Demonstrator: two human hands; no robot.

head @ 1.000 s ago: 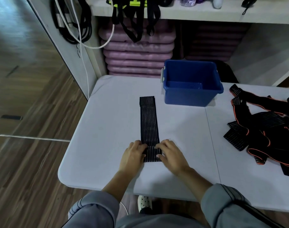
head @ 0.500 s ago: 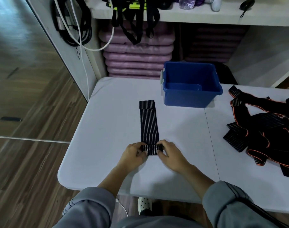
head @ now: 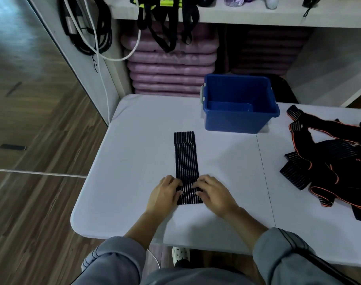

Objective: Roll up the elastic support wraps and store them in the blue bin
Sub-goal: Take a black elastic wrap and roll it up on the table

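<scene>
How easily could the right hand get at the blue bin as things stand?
Probably yes: only bare table lies between the right hand and the open-topped blue bin, though that hand now grips the striped wrap.

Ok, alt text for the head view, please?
The left hand and right hand grip the near end of a black striped wrap on a white table. A blue bin stands beyond; tangled wraps lie at right.
</scene>
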